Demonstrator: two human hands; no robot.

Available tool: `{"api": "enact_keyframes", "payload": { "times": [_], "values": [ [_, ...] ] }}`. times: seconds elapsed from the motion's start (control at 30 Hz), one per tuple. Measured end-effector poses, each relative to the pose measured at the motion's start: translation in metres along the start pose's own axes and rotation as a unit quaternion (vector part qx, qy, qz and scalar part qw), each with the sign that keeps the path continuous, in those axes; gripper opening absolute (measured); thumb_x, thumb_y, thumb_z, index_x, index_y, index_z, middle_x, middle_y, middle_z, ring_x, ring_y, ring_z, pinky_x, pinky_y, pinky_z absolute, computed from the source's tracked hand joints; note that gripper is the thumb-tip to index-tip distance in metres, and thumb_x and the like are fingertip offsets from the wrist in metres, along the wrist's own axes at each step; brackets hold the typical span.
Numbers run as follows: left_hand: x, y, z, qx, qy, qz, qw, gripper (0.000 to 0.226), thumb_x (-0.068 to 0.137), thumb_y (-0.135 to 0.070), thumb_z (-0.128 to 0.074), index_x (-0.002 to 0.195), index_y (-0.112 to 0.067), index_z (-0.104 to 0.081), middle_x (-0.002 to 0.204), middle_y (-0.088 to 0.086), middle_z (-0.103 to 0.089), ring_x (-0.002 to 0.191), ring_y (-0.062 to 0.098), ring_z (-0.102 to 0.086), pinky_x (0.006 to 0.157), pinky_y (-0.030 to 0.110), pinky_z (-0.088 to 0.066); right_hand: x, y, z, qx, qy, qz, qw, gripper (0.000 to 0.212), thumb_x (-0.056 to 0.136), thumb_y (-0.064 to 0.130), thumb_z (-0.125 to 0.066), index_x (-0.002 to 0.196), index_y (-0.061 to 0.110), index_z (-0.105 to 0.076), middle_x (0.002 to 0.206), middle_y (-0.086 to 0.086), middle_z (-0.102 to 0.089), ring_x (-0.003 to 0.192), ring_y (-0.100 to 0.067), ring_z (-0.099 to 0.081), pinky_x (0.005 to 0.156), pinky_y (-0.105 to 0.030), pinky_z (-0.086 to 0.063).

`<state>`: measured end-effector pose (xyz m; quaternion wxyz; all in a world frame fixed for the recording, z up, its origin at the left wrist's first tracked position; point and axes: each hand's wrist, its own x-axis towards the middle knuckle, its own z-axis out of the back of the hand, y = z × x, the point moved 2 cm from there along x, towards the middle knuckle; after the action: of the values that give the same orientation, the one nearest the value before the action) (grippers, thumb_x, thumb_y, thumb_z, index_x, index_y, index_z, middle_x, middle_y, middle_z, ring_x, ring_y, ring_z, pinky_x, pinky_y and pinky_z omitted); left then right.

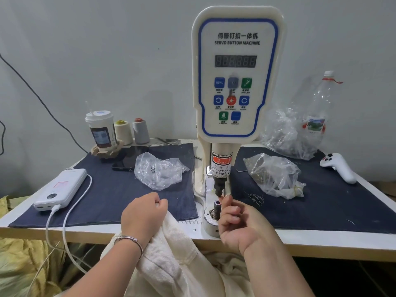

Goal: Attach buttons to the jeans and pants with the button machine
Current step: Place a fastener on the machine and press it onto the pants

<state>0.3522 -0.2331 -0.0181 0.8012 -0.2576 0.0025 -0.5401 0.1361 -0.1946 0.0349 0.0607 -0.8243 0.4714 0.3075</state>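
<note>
R hand [236,221] fingertips [227,199] are pressed together in a pinch right under the black upper punch tip [218,187] of the cream servo button machine w/ blue-edged control panel [236,78]; whatever small part they pinch is too tiny to make out. Other fingers curl in toward the palm. Just L of those fingertips stands the dark cylindrical lower die post [216,209], apart from the punch above, seated in a round metal base [211,224].

L hand [142,213], well L of the die, is fisted, fingers curled round a bunch of the cream-white twill pants [171,260]. Pants hang from that grip over the near table edge and down betw. both forearms; not on the die. Thin silver bangle [130,241] on the L wrist.

Beyond L fingers: crumpled clear plastic bag w/ small metal bits [160,170] on a dark navy denim mat [120,196]. Further L, a white power bank [62,189] w/ white cable [64,219]. Behind the bag, a black phone [126,161], then a lidded paper cup w/ straw [101,129] and two thread cones, cream [123,131] and grey [140,130].

Beyond R fingers: second clear bag w/ brassy bits [276,174], a white handheld controller [338,166] far R, and behind, a clear plastic bottle [319,108].
</note>
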Motion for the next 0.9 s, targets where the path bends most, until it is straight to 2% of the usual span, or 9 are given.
{"api": "enact_keyframes", "payload": {
  "times": [0.17, 0.4, 0.57, 0.7, 0.83, 0.9],
  "values": [
    [0.0, -0.001, 0.001, 0.001, 0.004, -0.001, 1.0, 0.026, 0.088, -0.028, -0.045, 0.07, -0.01, -0.052, 0.063, 0.001, -0.055, 0.06, 0.018, -0.047, 0.051, 0.028, -0.029, 0.001, -0.006, 0.001, 0.02, 0.005, -0.004, 1.0, 0.02, 0.092, 0.005, -0.049, 0.074, 0.0, -0.057, 0.047, -0.003, -0.057, 0.023, -0.008, -0.038, 0.026, -0.01, -0.024],
    [0.0, 0.0, 0.0, -0.007, 0.005, 0.002, 1.0, 0.027, 0.088, -0.028, -0.045, 0.065, -0.013, -0.045, 0.061, 0.001, -0.052, 0.059, 0.018, -0.045, 0.05, 0.029, -0.028, 0.0, -0.006, -0.002, 0.027, 0.008, 0.004, 1.0, 0.012, 0.088, 0.004, -0.048, 0.082, -0.001, -0.058, 0.046, -0.004, -0.058, 0.023, -0.008, -0.038, 0.026, -0.009, -0.023],
    [0.001, 0.001, -0.001, -0.005, 0.006, 0.001, 1.0, 0.027, 0.088, -0.03, -0.045, 0.066, -0.014, -0.046, 0.062, 0.001, -0.055, 0.061, 0.017, -0.05, 0.05, 0.029, -0.028, -0.004, -0.007, -0.002, 0.047, 0.003, 0.005, 0.999, 0.015, 0.091, 0.006, -0.048, 0.088, -0.004, -0.059, 0.047, -0.006, -0.058, 0.023, -0.009, -0.038, 0.026, -0.009, -0.024],
    [-0.001, 0.0, 0.001, -0.01, -0.002, 0.002, 1.0, 0.028, 0.089, -0.03, -0.046, 0.065, -0.015, -0.048, 0.062, 0.0, -0.055, 0.063, 0.018, -0.051, 0.05, 0.029, -0.028, -0.009, -0.007, -0.004, 0.051, 0.016, 0.003, 0.999, 0.018, 0.075, -0.001, -0.048, 0.091, -0.004, -0.057, 0.044, -0.004, -0.053, 0.022, -0.008, -0.034, 0.027, -0.009, -0.021],
    [-0.001, 0.0, 0.001, -0.007, 0.001, 0.002, 1.0, 0.028, 0.089, -0.031, -0.046, 0.066, -0.015, -0.049, 0.062, 0.0, -0.056, 0.064, 0.017, -0.052, 0.05, 0.029, -0.029, -0.009, -0.009, -0.003, 0.041, 0.011, 0.014, 0.999, 0.013, 0.091, 0.003, -0.046, 0.089, -0.003, -0.058, 0.042, -0.001, -0.046, 0.023, -0.007, -0.031, 0.027, -0.01, -0.019],
    [0.0, -0.001, 0.001, -0.008, 0.001, 0.003, 1.0, 0.028, 0.089, -0.03, -0.046, 0.066, -0.016, -0.048, 0.062, 0.0, -0.056, 0.062, 0.017, -0.051, 0.05, 0.029, -0.029, -0.01, -0.01, -0.003, 0.043, 0.023, 0.017, 0.999, 0.011, 0.09, 0.004, -0.048, 0.087, -0.002, -0.058, 0.042, 0.0, -0.042, 0.023, -0.008, -0.03, 0.027, -0.01, -0.019]
  ]
}}
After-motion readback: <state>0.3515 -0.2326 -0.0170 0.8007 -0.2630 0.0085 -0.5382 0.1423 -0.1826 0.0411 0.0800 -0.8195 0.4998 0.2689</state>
